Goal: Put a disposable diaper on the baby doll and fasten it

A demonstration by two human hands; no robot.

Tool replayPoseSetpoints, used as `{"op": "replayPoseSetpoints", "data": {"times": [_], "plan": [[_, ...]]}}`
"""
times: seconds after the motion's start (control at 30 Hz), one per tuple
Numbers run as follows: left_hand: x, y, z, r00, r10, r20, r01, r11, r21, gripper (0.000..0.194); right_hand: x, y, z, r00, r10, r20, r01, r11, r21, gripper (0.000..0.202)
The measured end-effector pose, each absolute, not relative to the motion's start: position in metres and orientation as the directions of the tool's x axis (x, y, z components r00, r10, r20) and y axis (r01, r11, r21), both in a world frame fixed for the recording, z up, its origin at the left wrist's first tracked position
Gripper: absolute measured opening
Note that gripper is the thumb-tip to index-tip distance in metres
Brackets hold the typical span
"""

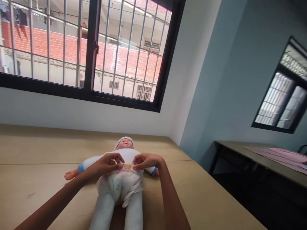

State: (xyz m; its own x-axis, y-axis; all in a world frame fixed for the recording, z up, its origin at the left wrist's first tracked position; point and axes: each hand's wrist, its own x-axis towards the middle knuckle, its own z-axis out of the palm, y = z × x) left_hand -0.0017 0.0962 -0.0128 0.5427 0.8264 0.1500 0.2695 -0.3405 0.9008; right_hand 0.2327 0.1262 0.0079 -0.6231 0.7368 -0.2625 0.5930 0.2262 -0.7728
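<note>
A baby doll [129,155] in a white top with blue cuffs and a light cap lies on its back on the wooden table [182,191], head toward the window. Around its hips, over pale leggings, sits a white diaper [127,183] with a yellow and pink printed waistband. My left hand [109,163] pinches the waistband at its left end. At the right end, my right hand [145,160] pinches the same band between thumb and fingers. The diaper's lower edge hangs loose and ruffled between the legs. My fingers partly cover the band's ends.
Behind the table is a white wall with a barred, black-framed window [92,89]. The table's right edge slants toward the lower right. Beyond a gap stands a second table [230,148] with a pink cloth [275,155] on it.
</note>
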Motion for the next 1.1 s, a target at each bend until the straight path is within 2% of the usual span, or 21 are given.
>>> {"op": "replayPoseSetpoints", "data": {"times": [0.13, 0.33, 0.5, 0.63, 0.83, 0.97, 1.1], "plan": [[-0.002, 0.106, -0.021, 0.575, 0.808, 0.126, 0.306, -0.355, 0.883, 0.048, 0.226, 0.122, 0.018, -0.585, 0.751, -0.307, 0.666, 0.228, -0.711, 0.018], [-0.006, 0.122, -0.035, 0.598, 0.784, 0.166, 0.307, -0.415, 0.856, 0.049, 0.211, 0.111, 0.027, -0.512, 0.822, -0.249, 0.714, 0.245, -0.656, 0.031], [-0.004, 0.115, -0.027, 0.605, 0.784, 0.136, 0.32, -0.397, 0.86, 0.053, 0.202, 0.104, 0.032, -0.447, 0.86, -0.246, 0.797, 0.258, -0.546, 0.031], [0.0, 0.107, -0.018, 0.591, 0.803, 0.08, 0.356, -0.348, 0.867, 0.058, 0.203, 0.105, 0.031, -0.437, 0.867, -0.238, 0.807, 0.261, -0.53, 0.033], [0.001, 0.116, -0.021, 0.623, 0.769, 0.144, 0.321, -0.419, 0.849, 0.063, 0.204, 0.102, 0.03, -0.445, 0.867, -0.224, 0.81, 0.283, -0.514, 0.038], [0.0, 0.111, -0.019, 0.605, 0.788, 0.113, 0.36, -0.398, 0.844, 0.06, 0.203, 0.096, 0.034, -0.44, 0.873, -0.212, 0.815, 0.289, -0.502, 0.043], [0.0, 0.101, -0.014, 0.594, 0.796, 0.115, 0.328, -0.371, 0.869, 0.055, 0.203, 0.095, 0.035, -0.431, 0.876, -0.216, 0.824, 0.284, -0.491, 0.043]]}}
